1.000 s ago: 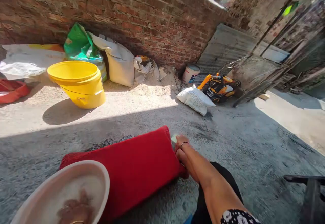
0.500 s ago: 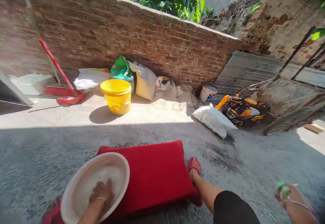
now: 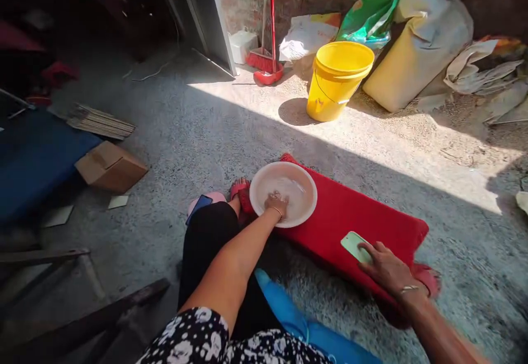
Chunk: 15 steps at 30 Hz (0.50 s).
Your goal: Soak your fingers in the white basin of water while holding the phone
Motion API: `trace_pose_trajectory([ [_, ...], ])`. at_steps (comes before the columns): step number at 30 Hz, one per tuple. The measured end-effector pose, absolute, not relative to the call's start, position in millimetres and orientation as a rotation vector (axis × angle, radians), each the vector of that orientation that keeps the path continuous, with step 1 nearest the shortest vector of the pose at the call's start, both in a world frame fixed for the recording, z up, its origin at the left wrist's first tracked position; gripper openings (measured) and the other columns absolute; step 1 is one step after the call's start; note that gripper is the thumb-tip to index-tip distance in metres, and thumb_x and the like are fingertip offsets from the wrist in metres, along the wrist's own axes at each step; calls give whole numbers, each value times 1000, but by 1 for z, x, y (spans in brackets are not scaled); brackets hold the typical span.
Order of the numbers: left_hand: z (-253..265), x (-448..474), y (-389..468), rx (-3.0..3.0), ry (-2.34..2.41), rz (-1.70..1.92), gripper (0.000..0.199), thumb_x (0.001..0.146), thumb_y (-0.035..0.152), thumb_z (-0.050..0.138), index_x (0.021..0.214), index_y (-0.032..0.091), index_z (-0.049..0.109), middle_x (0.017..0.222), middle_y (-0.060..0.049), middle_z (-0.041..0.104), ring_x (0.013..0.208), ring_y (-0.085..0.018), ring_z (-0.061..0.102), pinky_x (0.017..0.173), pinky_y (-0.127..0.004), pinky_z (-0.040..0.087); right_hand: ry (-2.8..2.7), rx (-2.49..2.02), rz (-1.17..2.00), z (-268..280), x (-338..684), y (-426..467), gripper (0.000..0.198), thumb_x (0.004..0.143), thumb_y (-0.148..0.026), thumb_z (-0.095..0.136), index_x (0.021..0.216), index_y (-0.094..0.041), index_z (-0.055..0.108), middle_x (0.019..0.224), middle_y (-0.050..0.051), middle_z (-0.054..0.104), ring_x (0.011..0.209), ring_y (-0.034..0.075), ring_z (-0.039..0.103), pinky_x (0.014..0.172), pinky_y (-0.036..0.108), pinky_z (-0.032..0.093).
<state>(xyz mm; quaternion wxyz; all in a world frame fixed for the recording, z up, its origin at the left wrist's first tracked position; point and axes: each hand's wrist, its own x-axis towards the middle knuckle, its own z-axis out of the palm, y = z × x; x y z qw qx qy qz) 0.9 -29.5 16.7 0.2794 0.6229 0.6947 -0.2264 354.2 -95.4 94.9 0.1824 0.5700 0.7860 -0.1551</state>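
Observation:
A pale round basin (image 3: 303,214) of water rests on the left end of a low bench (image 3: 363,204) covered in red cloth. My left hand (image 3: 277,203) is dipped in the basin, its fingers apart and partly under the water. Over the bench's near edge, my right hand (image 3: 385,268) grips a flat light-green piece with rounded corners (image 3: 353,244), which looks like a phone case. My thumb lies across its top face; the fingers beneath are hidden.
A yellow bucket (image 3: 330,94) stands beyond the bench, near stuffed sacks (image 3: 421,50) and a red broom with a dustpan (image 3: 268,72). At left are a cardboard box (image 3: 111,166) and dark wooden bars (image 3: 136,298). A phone (image 3: 200,207) lies by my knee.
My view has swung left and down, bringing the doorway and box into sight. My right hand has come from the far right to over the bench. My left hand stays in the basin.

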Motion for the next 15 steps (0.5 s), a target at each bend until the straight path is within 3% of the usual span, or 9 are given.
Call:
trace_pose_trajectory([
  [4, 9, -1, -26, 1650, 1935, -663, 82, 81, 43, 62, 152, 42, 20, 165, -8, 3, 145, -44, 19, 105, -56, 38, 2350, 1274, -494, 71, 227, -101, 40, 83, -36, 60, 122, -26, 59, 112, 10, 58, 102, 25, 57, 83, 32, 42],
  [8, 8, 0, -26, 1668, 1905, -664, 79, 83, 39, 58, 152, 42, 20, 166, -7, 3, 145, -44, 18, 104, -57, 38, 2344, 1303, -531, 45, 180, -108, 45, 84, -37, 61, 127, -27, 54, 118, 11, 55, 106, 24, 53, 85, 32, 41],
  [15, 17, 4, -23, 1669, 1907, -753, 77, 85, 31, 55, 152, 42, 18, 165, -9, 6, 144, -44, 20, 99, -54, 44, 2026, 1467, -501, 50, 329, -118, 46, 83, -32, 61, 129, -28, 57, 118, 10, 57, 103, 23, 57, 81, 31, 40],
])
